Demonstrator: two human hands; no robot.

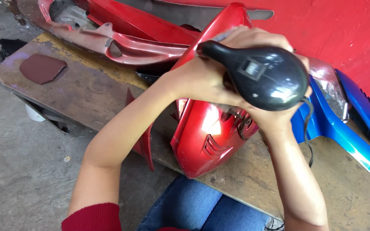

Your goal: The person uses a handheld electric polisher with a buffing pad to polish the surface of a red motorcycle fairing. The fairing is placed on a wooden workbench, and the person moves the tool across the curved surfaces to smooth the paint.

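Observation:
A glossy red motorcycle body panel (204,134) stands tilted on a worn wooden board (82,92), its lower end over the board's near edge. Both my hands hold a black rounded power tool (264,75) against the panel's upper part. My left hand (200,79) grips the tool's narrow front end. My right hand (275,113) wraps under its bulbous rear body, partly hidden by it. A black cord (308,132) hangs from the back of the tool.
A blue fairing panel (343,128) lies at the right. A faded red body frame piece (108,36) lies at the back of the board. A dark red sanding sheet (42,67) rests at the left. Behind is a red wall (343,30). Grey concrete floor (18,162) lies below.

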